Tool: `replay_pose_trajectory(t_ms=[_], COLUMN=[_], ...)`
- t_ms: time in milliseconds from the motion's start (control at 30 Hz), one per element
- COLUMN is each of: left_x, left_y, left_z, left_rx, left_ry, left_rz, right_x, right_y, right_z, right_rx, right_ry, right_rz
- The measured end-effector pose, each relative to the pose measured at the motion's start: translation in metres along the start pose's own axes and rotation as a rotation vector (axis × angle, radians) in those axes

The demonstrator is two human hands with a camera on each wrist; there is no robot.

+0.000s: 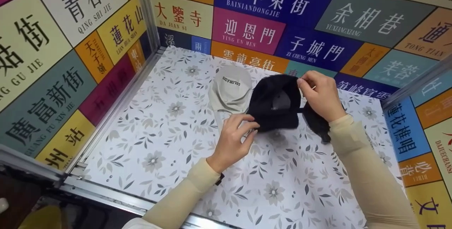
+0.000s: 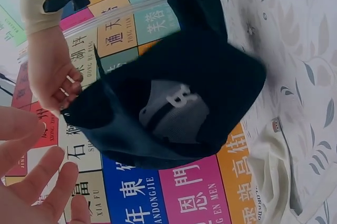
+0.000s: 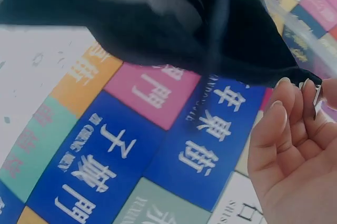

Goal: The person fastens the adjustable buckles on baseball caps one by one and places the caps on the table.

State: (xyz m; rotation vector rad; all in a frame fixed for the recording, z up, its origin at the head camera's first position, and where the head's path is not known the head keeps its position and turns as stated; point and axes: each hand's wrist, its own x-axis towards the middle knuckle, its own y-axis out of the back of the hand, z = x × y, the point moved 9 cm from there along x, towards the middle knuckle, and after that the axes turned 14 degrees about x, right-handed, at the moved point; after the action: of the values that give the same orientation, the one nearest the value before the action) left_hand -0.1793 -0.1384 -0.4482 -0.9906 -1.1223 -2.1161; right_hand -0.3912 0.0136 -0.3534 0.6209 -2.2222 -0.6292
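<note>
A black baseball cap (image 1: 261, 96) hangs tilted above the table, its hollow inside and a grey inner panel showing. My right hand (image 1: 319, 95) pinches its back edge; in the right wrist view a small metal buckle (image 3: 317, 98) sits at the fingertips. By the cap's lower left side is my left hand (image 1: 235, 142), fingers loosely bent. In the left wrist view those fingers (image 2: 45, 182) are spread and apart from the cap. A light grey cap (image 1: 231, 86) marked COLORADO lies behind, to the left. Another dark item (image 1: 316, 121), partly hidden by the right wrist, lies to the right.
The table (image 1: 155, 133) has a white cover with grey flowers and leaves. Panels (image 1: 247, 28) printed with street names rise at the back and both sides. A metal rail (image 1: 106, 195) runs along the front edge.
</note>
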Motion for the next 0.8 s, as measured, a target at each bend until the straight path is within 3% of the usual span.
replay_pose_trajectory(t_ms=[267,400,500,667,800], left_x=[0.007,0.011,0.014,0.016,0.016], left_y=[0.005,0.004,-0.003,-0.024,-0.037], left_z=[0.004,0.014,0.025,0.039,0.047], left_rx=[-0.02,-0.028,-0.031,-0.032,-0.012], left_ry=[0.001,-0.049,-0.123,-0.247,-0.342], left_rz=[0.038,0.04,-0.013,-0.168,-0.256], right_x=[-0.019,-0.032,-0.041,-0.053,-0.06], right_y=[-0.002,-0.012,-0.019,-0.025,-0.027], right_z=[-0.027,-0.036,-0.039,-0.041,-0.044], right_rx=[0.187,0.216,0.232,0.293,0.337], right_ry=[-0.118,-0.122,-0.115,-0.095,-0.072], right_rz=[-0.017,-0.049,-0.062,-0.055,-0.05])
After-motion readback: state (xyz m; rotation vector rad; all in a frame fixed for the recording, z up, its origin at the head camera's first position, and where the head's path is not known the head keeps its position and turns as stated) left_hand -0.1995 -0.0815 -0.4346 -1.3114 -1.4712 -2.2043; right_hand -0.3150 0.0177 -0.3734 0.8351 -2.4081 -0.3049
